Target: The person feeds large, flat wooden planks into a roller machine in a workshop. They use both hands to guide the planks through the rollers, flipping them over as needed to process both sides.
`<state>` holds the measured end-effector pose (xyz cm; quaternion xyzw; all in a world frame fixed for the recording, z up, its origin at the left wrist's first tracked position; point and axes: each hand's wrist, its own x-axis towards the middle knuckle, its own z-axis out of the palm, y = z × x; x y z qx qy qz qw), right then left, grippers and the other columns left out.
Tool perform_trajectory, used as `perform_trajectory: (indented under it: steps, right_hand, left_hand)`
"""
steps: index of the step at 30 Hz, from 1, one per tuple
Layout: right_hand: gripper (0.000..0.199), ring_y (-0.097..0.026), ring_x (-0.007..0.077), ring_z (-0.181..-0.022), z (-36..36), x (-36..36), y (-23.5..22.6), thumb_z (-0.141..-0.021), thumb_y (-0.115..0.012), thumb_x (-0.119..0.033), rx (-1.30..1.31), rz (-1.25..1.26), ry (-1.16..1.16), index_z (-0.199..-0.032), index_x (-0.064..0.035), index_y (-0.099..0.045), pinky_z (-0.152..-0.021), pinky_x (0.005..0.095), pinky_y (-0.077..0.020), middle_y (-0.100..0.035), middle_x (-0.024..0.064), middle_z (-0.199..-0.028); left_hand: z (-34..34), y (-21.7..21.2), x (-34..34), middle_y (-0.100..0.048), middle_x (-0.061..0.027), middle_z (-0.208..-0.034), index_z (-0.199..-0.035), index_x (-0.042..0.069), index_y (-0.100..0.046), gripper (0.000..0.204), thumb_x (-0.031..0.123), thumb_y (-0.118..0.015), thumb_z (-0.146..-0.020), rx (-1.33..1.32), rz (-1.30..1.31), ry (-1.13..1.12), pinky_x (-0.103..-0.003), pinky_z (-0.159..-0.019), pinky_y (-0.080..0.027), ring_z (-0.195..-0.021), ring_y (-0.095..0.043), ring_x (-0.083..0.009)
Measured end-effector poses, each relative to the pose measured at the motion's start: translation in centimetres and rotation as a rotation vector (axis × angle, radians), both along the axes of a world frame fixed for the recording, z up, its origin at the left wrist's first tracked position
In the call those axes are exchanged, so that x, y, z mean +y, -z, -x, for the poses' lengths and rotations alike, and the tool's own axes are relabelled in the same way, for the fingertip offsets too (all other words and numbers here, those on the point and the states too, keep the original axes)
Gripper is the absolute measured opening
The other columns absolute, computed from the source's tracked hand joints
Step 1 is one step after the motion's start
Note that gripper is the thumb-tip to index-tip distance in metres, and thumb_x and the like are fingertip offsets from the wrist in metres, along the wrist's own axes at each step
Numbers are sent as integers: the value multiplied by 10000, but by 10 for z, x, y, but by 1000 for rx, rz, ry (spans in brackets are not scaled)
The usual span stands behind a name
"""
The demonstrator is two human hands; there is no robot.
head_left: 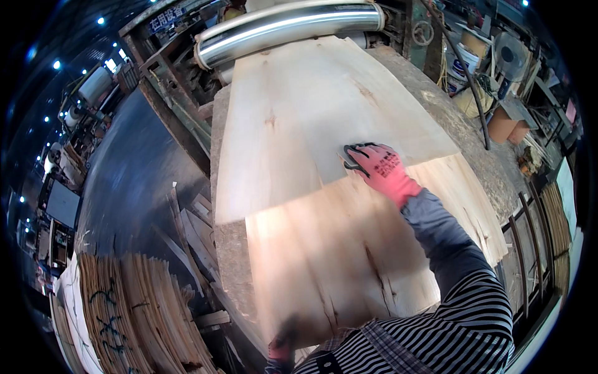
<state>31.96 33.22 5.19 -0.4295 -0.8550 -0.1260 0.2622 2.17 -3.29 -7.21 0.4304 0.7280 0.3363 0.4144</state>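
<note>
Workshop bench [430, 93]: two veneer sheets [324, 106].

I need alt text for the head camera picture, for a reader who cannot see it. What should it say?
A person's right hand in a red glove rests where a nearer wood sheet meets a farther wood sheet on a rough table. The left hand grips the nearer sheet's bottom edge. A metal roller lies behind, and stacked sheets stand at lower left.
</note>
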Motion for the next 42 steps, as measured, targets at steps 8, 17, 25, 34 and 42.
perform_trajectory:
  steps: [8,17,25,34,42]
  right_hand:
    - [595,-257,305,-1228,4,-4,35,-804,-461,-400,-158,178,152,-1290,-89,-314,-1027,486,-95,-309,154,-1310]
    - [843,-295,404,-1185,-55,-259,23,-609,-631,-556,-156,581,-149,-1202,3,-416,-1004,501,-196,-349,247,-1254]
    - [581,-340,377,-1142,-67,-324,23,-581,-694,-186,-41,444,207,-1099,-33,-481,-941,468,-295,-377,219,-1216]
    - [627,-523,323,-961,-55,-360,-85,-424,-608,-209,9,174,98,-1036,-79,-568,-820,428,-419,-537,135,-1067]
    - [550,-543,240,-928,-33,-254,-94,-614,-617,-256,-86,179,157,-1139,-130,-506,-818,358,-435,-548,72,-1058]
  left_hand:
    - [-2,-16,10,-564,-80,-1105,-1126,22,-526,312,111,-529,-828,-64,129,51,-257,-869,-382,-1020,-514,-149]
    - [7,-63,24,-553,-104,-1079,-1209,18,-421,391,70,-496,-829,-197,-215,384,-258,-827,-428,-952,-534,-150]
    - [-16,-195,27,-584,-109,-1033,-1084,-53,-518,295,14,-486,-798,-343,-310,247,-233,-818,-396,-926,-544,-137]
    - [12,-253,-31,-419,-171,-1236,-1204,-49,-401,491,59,-399,-725,-318,-579,5,-338,-961,-289,-1130,-407,-257]
    - [29,-133,50,-335,-140,-1314,-1296,-7,-279,570,392,-304,-890,-965,-601,24,-347,-989,-265,-1190,-345,-236]
